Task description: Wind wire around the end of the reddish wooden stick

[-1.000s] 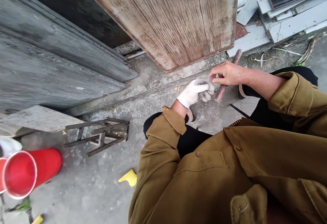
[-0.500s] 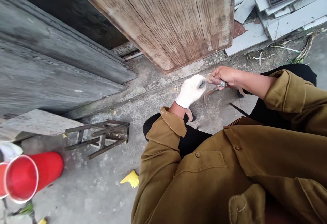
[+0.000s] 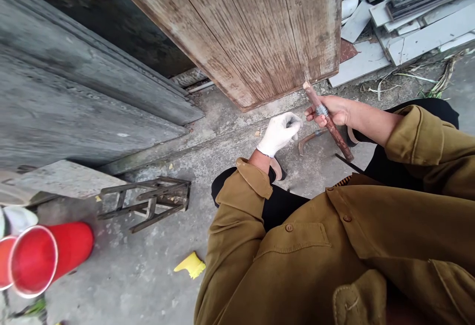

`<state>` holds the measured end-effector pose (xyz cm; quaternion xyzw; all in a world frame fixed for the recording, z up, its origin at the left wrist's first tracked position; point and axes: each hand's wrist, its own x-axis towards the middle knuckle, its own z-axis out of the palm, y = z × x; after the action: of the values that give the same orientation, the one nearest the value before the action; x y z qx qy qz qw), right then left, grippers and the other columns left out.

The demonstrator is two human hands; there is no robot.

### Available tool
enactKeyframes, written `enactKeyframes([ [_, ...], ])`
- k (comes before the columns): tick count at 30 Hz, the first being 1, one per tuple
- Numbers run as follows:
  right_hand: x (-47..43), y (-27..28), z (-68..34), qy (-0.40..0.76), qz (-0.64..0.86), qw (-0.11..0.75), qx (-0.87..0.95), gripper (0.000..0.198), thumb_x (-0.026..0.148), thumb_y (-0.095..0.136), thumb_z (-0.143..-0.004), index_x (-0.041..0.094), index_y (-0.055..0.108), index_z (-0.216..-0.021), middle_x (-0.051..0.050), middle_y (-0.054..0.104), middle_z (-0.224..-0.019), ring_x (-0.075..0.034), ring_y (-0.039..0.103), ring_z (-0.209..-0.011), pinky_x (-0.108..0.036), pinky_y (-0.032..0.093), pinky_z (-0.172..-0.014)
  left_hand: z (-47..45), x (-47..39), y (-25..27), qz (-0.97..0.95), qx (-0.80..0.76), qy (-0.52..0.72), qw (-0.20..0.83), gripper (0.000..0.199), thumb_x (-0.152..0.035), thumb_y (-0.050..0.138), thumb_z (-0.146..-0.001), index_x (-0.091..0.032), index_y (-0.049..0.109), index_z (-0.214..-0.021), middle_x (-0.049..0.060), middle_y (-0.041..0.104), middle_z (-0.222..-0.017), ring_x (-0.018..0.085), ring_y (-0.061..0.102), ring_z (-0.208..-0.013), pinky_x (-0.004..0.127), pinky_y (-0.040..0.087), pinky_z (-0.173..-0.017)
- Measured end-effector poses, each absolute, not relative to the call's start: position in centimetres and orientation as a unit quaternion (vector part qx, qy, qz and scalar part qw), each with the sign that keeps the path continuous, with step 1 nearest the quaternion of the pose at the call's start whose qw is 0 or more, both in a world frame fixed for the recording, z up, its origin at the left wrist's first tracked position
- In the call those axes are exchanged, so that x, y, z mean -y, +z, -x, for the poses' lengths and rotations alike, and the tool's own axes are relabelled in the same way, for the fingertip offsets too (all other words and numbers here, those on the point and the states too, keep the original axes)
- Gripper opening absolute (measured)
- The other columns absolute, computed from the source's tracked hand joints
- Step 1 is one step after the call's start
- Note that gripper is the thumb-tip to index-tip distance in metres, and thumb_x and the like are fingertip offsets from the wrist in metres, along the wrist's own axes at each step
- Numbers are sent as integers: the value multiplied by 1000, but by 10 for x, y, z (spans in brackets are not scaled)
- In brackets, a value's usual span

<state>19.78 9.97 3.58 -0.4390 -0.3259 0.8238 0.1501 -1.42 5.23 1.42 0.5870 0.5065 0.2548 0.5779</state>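
Above the grey concrete floor (image 3: 144,270), bare right hand (image 3: 336,110) grips brown round wooden stick (image 3: 336,136) at its silver wire coil (image 3: 321,111). White-gloved left hand (image 3: 280,132) just beside, fingers curled; can't tell if it holds anything. Likely best: stick pinned firmly, coil snug.

On concrete floor (image 3: 126,275) — wooden stool (image 3: 151,206), red bucket (image 3: 72,246)

Soft, even daylight, faint shadows, wide-angle stretching toward the edges, slight blur on the red bucket (image 3: 74,246).
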Motion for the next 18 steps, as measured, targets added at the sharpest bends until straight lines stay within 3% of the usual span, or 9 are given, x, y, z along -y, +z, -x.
enactKeyframes([
  [4,-102,51,-203,856,438,210,177,38,52,41,-107,18,51,-96,-3,55,-76,-6,31,-45,-18,33,-36,15,-52,18,-533,-476,267,646,18,-29,69,-79,-15,65,-89,-1,67,-73,7,61,-45,18,43,-43],
  [9,-93,61,-213,872,409,219,160,10,14,46,-102,13,56,-102,-4,61,-82,-7,50,-58,-15,48,-54,17,-53,25,-505,-460,273,678,23,-34,72,-77,-14,65,-87,1,69,-73,7,60,-44,18,41,-39],
  [11,-88,59,-218,864,408,211,206,9,9,53,-97,13,56,-104,-3,62,-81,-8,58,-64,-18,54,-62,18,-53,26,-507,-453,266,683,22,-33,72,-77,-14,66,-86,1,69,-73,7,60,-44,18,41,-39],
  [15,-78,50,-223,828,411,192,329,30,30,70,-96,21,50,-116,0,65,-87,-13,67,-68,-27,60,-65,22,-53,31,-522,-446,265,677,20,-32,72,-78,-14,66,-85,2,69,-74,7,60,-45,18,43,-40],
  [18,-76,44,-221,784,427,166,419,39,51,69,-96,23,48,-112,2,62,-80,-9,56,-52,-20,49,-49,24,-52,37,-539,-453,260,660,18,-30,71,-78,-14,66,-85,1,69,-74,7,59,-44,17,42,-41],
])
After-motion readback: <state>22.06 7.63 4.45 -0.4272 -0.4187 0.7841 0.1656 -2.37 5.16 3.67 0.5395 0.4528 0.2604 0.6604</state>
